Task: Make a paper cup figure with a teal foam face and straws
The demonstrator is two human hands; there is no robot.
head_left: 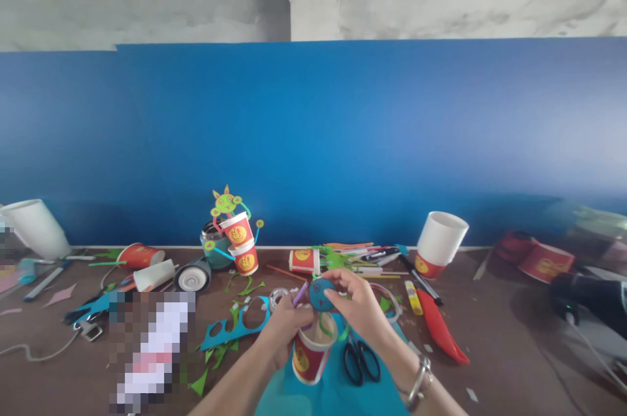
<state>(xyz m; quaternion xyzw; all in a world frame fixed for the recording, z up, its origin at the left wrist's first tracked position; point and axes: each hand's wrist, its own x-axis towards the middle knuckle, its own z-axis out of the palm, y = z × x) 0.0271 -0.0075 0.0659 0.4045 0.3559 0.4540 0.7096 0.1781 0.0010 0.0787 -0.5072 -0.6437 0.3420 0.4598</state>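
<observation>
My right hand [356,302] pinches a round blue paper disc [321,296] with a face drawn on it. It holds the disc just above a red-and-white paper cup [309,362]. My left hand [287,328] is closed at the cup's left rim, and a thin purple stick [300,294] rises from its fingers. What else that hand grips is partly hidden. A green strip [324,326] shows at the cup's mouth, under the disc. Black-handled scissors [361,362] lie to the right of the cup on a blue sheet [284,396].
Stacked red cups with a green paper face [237,233] stand at the back, beside an open flask [215,249]. Cut blue paper [235,334] and green scraps lie left. A glue stick [414,298], a red pouch-like item [442,328] and stacked white cups [441,236] are right.
</observation>
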